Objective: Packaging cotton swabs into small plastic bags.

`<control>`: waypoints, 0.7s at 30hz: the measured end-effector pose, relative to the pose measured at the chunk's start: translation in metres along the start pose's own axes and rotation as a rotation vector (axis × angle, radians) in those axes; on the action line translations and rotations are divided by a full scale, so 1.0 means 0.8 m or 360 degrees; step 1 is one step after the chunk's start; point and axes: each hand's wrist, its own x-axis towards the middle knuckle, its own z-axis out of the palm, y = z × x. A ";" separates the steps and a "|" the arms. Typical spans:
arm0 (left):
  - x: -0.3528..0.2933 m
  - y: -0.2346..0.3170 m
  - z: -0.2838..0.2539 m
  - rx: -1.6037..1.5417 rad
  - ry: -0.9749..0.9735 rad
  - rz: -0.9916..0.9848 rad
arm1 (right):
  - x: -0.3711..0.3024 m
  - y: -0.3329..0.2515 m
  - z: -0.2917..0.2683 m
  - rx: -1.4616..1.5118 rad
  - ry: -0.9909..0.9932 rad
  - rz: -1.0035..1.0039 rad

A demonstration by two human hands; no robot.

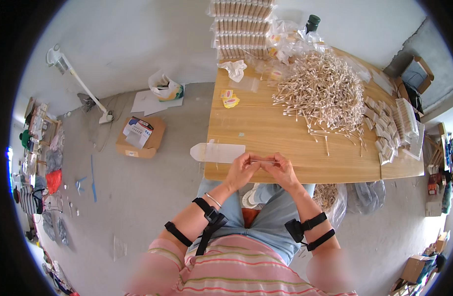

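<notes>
Over the front edge of the wooden table [266, 130], my left hand [243, 170] and my right hand [280, 170] meet, fingers pinched together. Between them runs a thin, pale stick-like thing [263, 161]; its exact kind is too small to make out. Beside my left hand lies a flat, clear-and-white plastic sleeve [219, 153] with a pointed end, reaching past the table's left edge. A large loose heap of cotton swabs [330, 91] covers the table's right half, with several strays in front of it.
Bagged bundles of swabs [243, 29] are stacked at the back. Small white packs [384, 128] lie at the right. Yellow cards [230, 101] and a crumpled tissue [234, 70] rest at the left. An open cardboard box [140, 138] and a stick vacuum [81, 84] occupy the floor.
</notes>
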 end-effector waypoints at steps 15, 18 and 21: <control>0.003 0.001 -0.008 0.0427 -0.0046 0.0014 | -0.003 0.004 -0.007 -0.0154 -0.0009 -0.0133; 0.005 -0.007 -0.012 0.0283 -0.0058 0.0160 | -0.005 0.009 -0.005 -0.0328 0.0098 -0.0491; 0.003 0.003 -0.008 0.0970 0.0061 0.0679 | -0.005 0.006 -0.009 -0.0642 0.0174 -0.0774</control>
